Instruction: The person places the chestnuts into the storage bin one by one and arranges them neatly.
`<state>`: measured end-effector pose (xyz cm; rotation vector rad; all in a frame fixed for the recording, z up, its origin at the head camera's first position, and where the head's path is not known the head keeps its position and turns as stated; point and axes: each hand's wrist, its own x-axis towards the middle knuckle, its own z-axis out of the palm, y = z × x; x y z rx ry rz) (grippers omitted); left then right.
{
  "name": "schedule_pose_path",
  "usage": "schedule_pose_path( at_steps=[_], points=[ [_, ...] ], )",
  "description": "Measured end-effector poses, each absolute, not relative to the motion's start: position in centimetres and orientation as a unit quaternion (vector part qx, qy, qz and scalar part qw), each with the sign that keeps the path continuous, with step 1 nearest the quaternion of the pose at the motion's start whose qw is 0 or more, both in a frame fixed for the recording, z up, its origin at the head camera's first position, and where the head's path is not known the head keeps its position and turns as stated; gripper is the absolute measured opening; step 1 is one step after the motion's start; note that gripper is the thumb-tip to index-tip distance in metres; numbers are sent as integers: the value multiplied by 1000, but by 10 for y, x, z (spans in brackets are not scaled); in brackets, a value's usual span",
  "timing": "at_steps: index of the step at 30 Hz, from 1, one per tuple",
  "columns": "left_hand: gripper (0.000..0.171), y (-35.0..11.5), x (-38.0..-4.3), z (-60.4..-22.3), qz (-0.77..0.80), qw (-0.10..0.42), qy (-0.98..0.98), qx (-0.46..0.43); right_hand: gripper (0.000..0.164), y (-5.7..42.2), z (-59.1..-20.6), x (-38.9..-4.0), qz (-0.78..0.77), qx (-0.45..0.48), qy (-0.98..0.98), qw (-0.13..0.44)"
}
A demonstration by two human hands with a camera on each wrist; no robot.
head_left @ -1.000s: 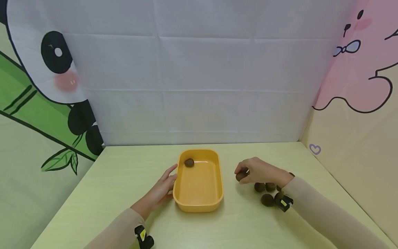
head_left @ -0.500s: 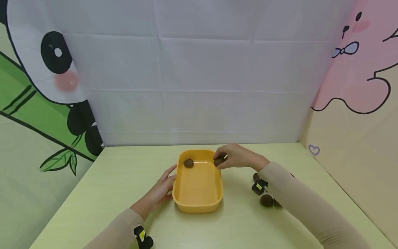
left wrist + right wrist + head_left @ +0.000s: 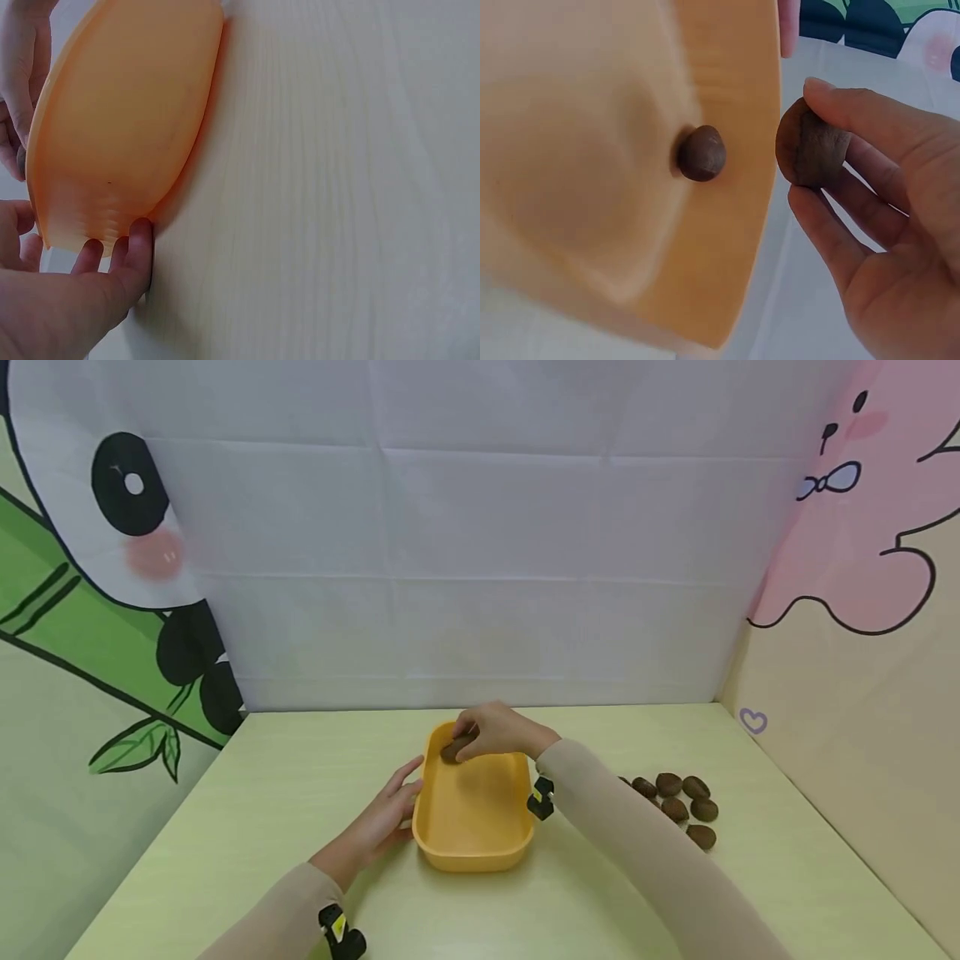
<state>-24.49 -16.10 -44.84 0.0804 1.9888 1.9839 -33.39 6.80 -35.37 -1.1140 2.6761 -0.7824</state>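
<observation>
A yellow plastic tub (image 3: pixel 474 827) with rounded corners stands on the table. My left hand (image 3: pixel 381 818) rests against its left wall, fingertips (image 3: pixel 140 232) touching the outside in the left wrist view. Over the tub's far left part, my right hand (image 3: pixel 501 731) pinches a brown chestnut (image 3: pixel 811 144) between thumb and fingers. That chestnut is at rim height in the right wrist view. Another chestnut (image 3: pixel 703 154) lies inside the tub; in the head view the two overlap near my right fingers.
Several loose chestnuts (image 3: pixel 669 784) lie on the right of the table (image 3: pixel 262 802), partly hidden by my right sleeve (image 3: pixel 637 827). A white cloth (image 3: pixel 480 568) hangs behind the table, and printed cloths flank it.
My right hand has carried the chestnut leftward from beside the pile, across the tub's right rim, to above its far left part. My left hand has stayed at the tub.
</observation>
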Motion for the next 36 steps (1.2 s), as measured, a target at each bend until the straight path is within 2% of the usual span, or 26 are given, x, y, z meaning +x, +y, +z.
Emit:
schedule_pose_path(
  at_steps=[14,26,36],
  points=[
    [54,-163,-244,-450,694,166,699,34,29,39,-392,-342,-289,-250,915,129],
    [54,-162,-244,-450,697,168,696,35,28,30,-407,-339,-273,-238,926,111],
    [55,-161,-246,-451,694,165,700,30,31,33,-412,-338,-325,-214,912,127]
  ],
)
